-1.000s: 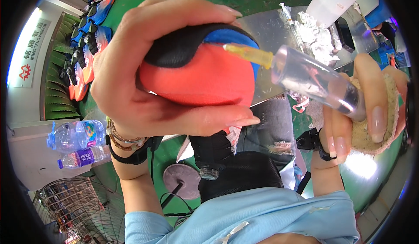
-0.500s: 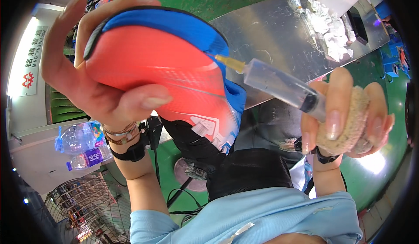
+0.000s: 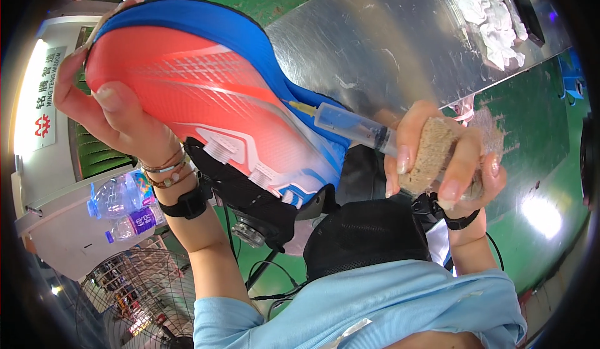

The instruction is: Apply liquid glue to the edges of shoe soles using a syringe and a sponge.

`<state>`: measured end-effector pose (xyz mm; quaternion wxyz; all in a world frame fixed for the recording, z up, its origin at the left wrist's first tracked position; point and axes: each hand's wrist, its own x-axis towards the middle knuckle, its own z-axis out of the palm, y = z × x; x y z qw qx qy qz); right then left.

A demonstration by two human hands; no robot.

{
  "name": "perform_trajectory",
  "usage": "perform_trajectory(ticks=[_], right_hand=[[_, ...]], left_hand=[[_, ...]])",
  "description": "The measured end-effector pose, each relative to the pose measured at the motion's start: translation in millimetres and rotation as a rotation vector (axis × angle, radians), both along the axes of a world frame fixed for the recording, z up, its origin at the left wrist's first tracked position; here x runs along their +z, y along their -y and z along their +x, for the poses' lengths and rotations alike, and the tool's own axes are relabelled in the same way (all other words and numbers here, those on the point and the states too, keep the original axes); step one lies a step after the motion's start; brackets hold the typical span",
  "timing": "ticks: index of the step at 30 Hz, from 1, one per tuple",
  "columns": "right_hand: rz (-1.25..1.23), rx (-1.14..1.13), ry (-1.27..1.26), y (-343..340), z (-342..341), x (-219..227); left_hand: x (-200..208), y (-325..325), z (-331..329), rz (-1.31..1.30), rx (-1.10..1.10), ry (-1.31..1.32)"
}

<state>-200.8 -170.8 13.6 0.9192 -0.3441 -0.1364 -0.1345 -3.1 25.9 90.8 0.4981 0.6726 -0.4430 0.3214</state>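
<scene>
A coral-red and white shoe [image 3: 206, 93] with a blue band along its upper edge is held up on the left. My left hand [image 3: 128, 111] grips it at the rounded end, thumb across the red face and the other fingers partly hidden behind. In my right hand [image 3: 459, 171] lies a clear syringe [image 3: 353, 125] with a yellow needle hub, pointing left. Its needle tip is at the border between the red surface and the blue band; whether it touches cannot be made out. The same hand clasps a tan fuzzy pad [image 3: 433, 152].
A metal table [image 3: 337, 43] runs beyond the shoe, with crumpled white tissues [image 3: 494, 27] and another syringe [image 3: 451, 8] at its right end. Plastic bottles [image 3: 122, 199] stand at the left, above a wire fan [image 3: 137, 299]. A black seat [image 3: 369, 239] is near my body.
The shoe has turned and shifted left and down, showing more of its laced side. My right hand has moved left with the syringe and pad, keeping the needle at the shoe's border.
</scene>
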Motion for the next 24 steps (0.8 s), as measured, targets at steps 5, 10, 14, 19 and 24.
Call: perform_trajectory(ticks=[5,10,14,19,24], right_hand=[[-0.088,0.019,-0.036,5,-13,-10],[-0.231,0.084,-0.084,10,-25,-22],[-0.270,0.075,-0.103,11,-28,-27],[-0.259,0.060,-0.118,10,-26,-32],[-0.345,0.007,-0.099,7,-16,-24]], left_hand=[[1,5,-2,-0.074,0.103,-0.077],[-8,-8,7,-0.063,0.109,-0.227],[-17,-25,18,-0.022,0.236,-0.283],[-33,-53,24,0.058,0.302,-0.355],[-57,-89,27,0.065,0.244,-0.495]])
